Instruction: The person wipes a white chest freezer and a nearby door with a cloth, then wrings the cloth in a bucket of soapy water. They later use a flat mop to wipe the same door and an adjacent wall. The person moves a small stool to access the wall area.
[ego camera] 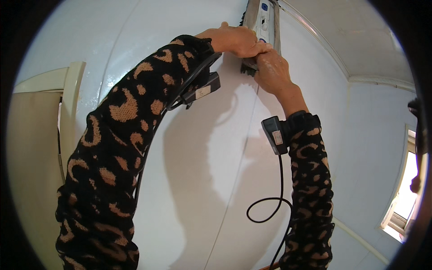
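Note:
High up against a white panelled wall (pixel 189 141), my two hands meet at the lower end of a flat cleaning head (pixel 264 20). It has a white plastic middle with blue parts, greyish cloth along its sides and dark fringe at its edges. My left hand (pixel 238 40) lies over the near end with its fingers curled on the cloth. Just below and to the right, my right hand (pixel 272 71) has its fingers closed at the same end, touching my left hand. Both wrists wear black strapped devices, and a black cable hangs from the right one.
A cream door frame (pixel 76 101) with a door (pixel 33 135) stands at the left. Ceiling trim (pixel 317 33) runs along the upper right. A window (pixel 405 189) is at the far right, beside a dark, blurred thing. The looped cable (pixel 248 212) hangs in front of the wall.

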Motion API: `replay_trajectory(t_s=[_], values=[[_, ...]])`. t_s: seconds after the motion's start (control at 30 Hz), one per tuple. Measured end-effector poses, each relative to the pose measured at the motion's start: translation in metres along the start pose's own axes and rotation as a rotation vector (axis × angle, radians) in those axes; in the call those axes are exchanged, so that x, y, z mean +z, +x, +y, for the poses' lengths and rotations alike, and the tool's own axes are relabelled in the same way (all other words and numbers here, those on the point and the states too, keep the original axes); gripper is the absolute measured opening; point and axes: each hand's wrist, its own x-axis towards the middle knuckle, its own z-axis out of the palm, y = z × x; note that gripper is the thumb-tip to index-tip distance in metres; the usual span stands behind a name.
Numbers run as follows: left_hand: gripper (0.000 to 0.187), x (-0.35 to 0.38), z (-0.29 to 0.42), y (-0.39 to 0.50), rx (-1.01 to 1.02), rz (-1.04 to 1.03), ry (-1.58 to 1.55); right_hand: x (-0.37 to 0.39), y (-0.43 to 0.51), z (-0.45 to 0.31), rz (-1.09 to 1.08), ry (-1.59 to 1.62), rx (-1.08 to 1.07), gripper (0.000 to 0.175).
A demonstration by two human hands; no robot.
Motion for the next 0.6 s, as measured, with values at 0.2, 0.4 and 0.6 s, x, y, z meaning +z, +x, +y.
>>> replay_trajectory(t_s=[0.2,0.4,0.6], values=[[0.057,0.075,0.130,-0.107,0.009,0.062,0.017,0.023,-0.180,-0.034,0.325,0.140,-0.007,0.038],[0.073,0.294,0.332,-0.282,0.133,0.098,-0.081,0.132,-0.512,-0.087,0.252,0.140,-0.033,0.040],[0.084,0.566,0.545,-0.315,0.013,0.041,-0.010,0.352,-0.776,-0.044,0.361,0.094,-0.119,0.037]])
